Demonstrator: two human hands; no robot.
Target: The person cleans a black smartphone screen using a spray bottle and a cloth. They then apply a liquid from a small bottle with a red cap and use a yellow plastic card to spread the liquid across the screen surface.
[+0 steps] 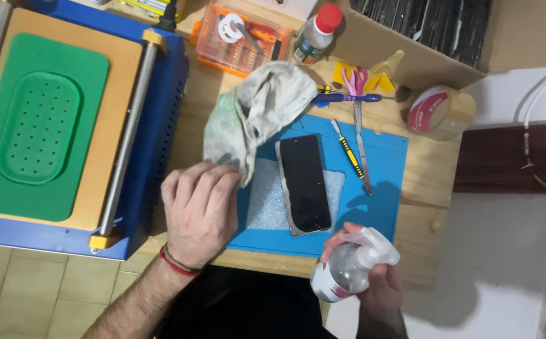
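1. Looking down from the head camera, we see the left hand (199,210) lying palm-down at the blue mat's (383,188) left edge, fingers curled and pinching the lower corner of a crumpled cloth (257,113); a red band circles the wrist.
2. We see the cloth rising up and right from that pinch, draped over the mat's top left corner and just short of the phone (304,183).
3. The phone lies screen-up (dark, unlit) on a pale foam pad (263,201) in the middle of the mat, slightly tilted, between our two hands.
4. Our right hand (373,282) is wrapped tight round a clear spray bottle (348,267) with a pink label, held off the table's near edge, its white nozzle aimed up and left toward the phone's lower end.
5. To the right of the phone we find a yellow-handled tool (348,150) and tweezers (361,147) on the mat; above them lie pink-handled scissors (354,80) and a purple-handled tool (345,98).
6. Farther off stand a tape roll (433,112), a red-capped bottle (317,34) and an orange tool case (241,41).
7. At the left we see a blue machine (160,125) with a green pad (37,129) on top.
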